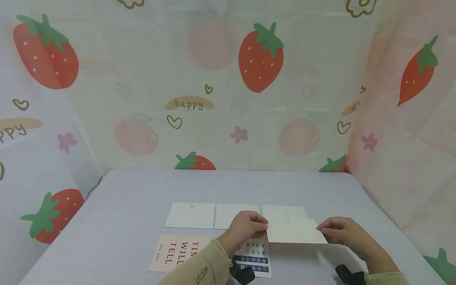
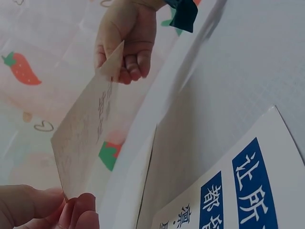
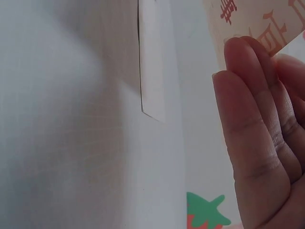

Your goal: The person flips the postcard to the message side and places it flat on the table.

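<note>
Above the table, both hands hold a white postcard [image 1: 295,231], pale side up, with a tiny mark near its far edge. My left hand [image 1: 246,227] pinches its left edge between thumb and fingers. At the opposite edge, my right hand [image 1: 343,233] pinches it the same way. Lettering shows on the underside of the postcard [image 2: 86,129] in the left wrist view. Large reddish characters are visible on that postcard [image 3: 267,24] in the right wrist view. Below the left forearm lie a postcard with red lettering [image 1: 174,253] and one with dark blue bands [image 1: 256,263], both partly covered.
Behind the hands, a row holds a left white card [image 1: 190,215], a middle one [image 1: 229,213] and a right one [image 1: 283,211], the last partly hidden by the raised postcard. Strawberry-printed curtains [image 1: 221,79] enclose the white table [image 1: 139,186] at the back and sides.
</note>
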A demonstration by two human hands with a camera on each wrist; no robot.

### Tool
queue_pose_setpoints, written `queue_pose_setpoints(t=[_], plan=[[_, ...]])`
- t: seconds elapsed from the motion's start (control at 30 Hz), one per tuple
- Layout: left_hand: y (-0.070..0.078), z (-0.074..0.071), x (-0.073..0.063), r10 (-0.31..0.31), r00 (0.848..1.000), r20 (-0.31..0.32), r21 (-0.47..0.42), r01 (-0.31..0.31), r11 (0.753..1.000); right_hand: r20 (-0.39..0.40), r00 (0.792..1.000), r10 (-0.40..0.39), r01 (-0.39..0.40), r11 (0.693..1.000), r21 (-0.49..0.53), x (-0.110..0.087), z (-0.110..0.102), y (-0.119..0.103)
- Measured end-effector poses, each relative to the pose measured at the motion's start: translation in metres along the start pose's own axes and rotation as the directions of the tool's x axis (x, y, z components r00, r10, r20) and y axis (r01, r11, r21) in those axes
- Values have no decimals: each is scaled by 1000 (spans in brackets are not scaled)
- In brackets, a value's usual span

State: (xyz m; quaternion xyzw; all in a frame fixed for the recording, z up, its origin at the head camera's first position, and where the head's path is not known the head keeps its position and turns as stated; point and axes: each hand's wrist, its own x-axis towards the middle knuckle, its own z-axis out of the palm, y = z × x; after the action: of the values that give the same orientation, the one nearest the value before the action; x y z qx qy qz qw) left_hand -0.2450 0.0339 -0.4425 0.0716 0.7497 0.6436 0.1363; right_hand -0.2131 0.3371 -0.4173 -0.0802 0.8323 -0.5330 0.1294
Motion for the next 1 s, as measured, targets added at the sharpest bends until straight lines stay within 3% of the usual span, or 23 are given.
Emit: queue_pose_setpoints(t=[0.4, 1.0], plan=[[1, 2, -1, -10, 1000, -17, -15, 10, 1000, -38, 999, 39, -38, 999, 34, 3, 6, -2], [4, 2, -2, 16, 999, -40, -5, -16, 1000, -99, 990, 104, -104, 995, 2, 6, 15, 0]])
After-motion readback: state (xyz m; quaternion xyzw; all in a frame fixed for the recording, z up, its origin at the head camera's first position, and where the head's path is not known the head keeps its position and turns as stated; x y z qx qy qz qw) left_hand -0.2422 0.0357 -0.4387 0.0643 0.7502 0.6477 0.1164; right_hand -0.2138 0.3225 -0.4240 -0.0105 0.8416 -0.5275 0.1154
